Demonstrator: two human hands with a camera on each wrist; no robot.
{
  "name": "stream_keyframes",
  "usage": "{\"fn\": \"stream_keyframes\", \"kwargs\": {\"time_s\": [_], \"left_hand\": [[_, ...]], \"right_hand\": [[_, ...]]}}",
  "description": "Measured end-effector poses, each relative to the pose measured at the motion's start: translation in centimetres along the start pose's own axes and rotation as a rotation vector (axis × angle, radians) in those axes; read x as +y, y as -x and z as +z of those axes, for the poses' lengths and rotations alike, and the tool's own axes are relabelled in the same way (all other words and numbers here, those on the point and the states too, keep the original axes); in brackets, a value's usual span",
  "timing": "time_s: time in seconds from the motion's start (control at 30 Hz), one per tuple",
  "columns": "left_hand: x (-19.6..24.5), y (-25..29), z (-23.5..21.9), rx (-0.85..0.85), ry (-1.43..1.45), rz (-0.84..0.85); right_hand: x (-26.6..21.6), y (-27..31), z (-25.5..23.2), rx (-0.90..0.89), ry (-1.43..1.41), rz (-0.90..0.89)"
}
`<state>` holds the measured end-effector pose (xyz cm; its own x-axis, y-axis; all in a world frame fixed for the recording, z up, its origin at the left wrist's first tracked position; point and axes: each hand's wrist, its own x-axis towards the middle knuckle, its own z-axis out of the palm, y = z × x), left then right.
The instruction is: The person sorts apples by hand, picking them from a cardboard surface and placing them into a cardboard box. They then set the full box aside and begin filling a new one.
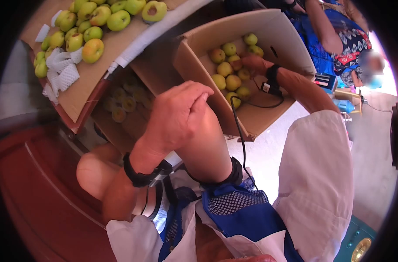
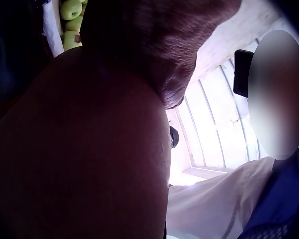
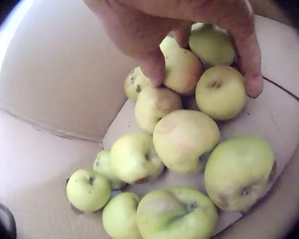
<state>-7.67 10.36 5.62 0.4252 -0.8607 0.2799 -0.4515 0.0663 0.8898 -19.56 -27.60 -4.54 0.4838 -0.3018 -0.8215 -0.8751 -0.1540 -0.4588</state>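
Observation:
My right hand (image 1: 255,64) reaches down into a cardboard box (image 1: 240,32) with several yellow-green apples (image 3: 186,141) on its bottom. The right wrist view shows its fingers and thumb spread wide over the apples at the far end. One fingertip touches a blushed apple (image 3: 183,69), and the thumb lies along the side of a yellow one (image 3: 220,92). Some of these apples bear brown marks. My left hand (image 1: 175,115) rests on my raised knee (image 1: 210,135), fingers loosely bent and holding nothing; in the left wrist view this hand (image 2: 149,35) is dark.
More green apples (image 1: 118,20) lie on a cardboard-covered table (image 1: 83,94) at upper left, beside white foam nets (image 1: 61,72). Beneath it, a lower box (image 1: 135,122) contains wrapped fruit. A black cable (image 1: 237,118) runs to my right wrist. Another person (image 1: 351,48) is at upper right.

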Motion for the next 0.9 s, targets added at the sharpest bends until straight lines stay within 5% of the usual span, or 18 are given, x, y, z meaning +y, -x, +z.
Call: {"fn": "stream_keyframes", "kwargs": {"time_s": [0.2,0.47,0.73,0.9], "left_hand": [[0.6,0.0,-0.5,0.007,-0.018,-0.024],[0.4,0.0,-0.6,0.011,-0.035,0.003],[0.3,0.2,-0.4,0.014,-0.037,0.027],[0.4,0.3,-0.3,0.008,-0.029,0.02]], "right_hand": [[-2.7,4.3,0.1,0.146,0.199,0.039],[-4.9,10.1,-1.9,0.186,0.083,-0.086],[-8.5,15.4,-3.9,-0.003,-0.319,-0.494],[-15.2,14.2,-3.4,-0.066,-0.501,-0.738]]}}
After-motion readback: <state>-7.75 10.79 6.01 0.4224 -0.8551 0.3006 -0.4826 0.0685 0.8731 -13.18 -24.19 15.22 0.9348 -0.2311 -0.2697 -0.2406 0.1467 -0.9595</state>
